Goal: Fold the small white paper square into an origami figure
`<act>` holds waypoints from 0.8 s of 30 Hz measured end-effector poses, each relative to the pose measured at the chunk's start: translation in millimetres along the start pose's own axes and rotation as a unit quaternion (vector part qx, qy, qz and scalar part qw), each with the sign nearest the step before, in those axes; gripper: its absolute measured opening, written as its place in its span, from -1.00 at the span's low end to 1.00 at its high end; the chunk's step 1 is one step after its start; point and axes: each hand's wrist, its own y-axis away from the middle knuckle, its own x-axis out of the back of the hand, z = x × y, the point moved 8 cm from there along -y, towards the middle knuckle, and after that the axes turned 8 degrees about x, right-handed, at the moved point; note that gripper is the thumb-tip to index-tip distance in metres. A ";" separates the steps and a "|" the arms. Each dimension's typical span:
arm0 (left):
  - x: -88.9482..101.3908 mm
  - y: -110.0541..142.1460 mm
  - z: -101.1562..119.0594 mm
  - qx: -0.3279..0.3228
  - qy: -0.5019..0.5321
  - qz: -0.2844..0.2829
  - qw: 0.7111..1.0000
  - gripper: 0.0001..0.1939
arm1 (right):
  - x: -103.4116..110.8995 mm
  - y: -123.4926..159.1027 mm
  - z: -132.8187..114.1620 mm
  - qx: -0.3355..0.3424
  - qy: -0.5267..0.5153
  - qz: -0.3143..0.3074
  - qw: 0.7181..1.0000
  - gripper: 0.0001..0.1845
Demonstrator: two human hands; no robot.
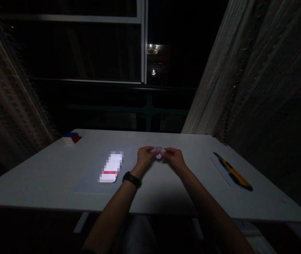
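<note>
A small piece of folded white paper (158, 152) is pinched between both hands above the middle of the white table. My left hand (145, 157), with a dark watch (131, 179) on its wrist, grips the paper's left side. On the right side, my right hand (175, 158) holds it with thumb and fingers together. The fingertips cover parts of the paper, so its full shape cannot be made out. Left of my hands a phone (112, 167) with a bright, blurred-out screen lies on a sheet of paper (87, 183).
A yellow and black utility knife (234, 172) rests on white paper (220, 171) at the table's right. A blue, red and white block (71, 138) sits at the far left corner. Beyond the white table (163, 197) are a dark window and curtains (208, 81).
</note>
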 end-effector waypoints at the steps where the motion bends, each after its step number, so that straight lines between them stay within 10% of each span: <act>1: -1.3 0.7 1.5 -0.002 0.009 -0.010 1.000 -0.66 | 1.7 -0.1 0.3 -0.002 0.001 0.011 1.000 -0.63; 14: -24.6 13.0 -17.1 0.165 0.162 -0.139 0.963 -0.62 | 13.9 1.3 -29.3 0.202 0.164 0.067 0.963 -0.81; 24: -15.4 7.3 -16.0 0.139 0.166 -0.090 0.972 -0.83 | 7.0 -0.5 -20.5 0.162 0.131 0.024 0.978 -0.71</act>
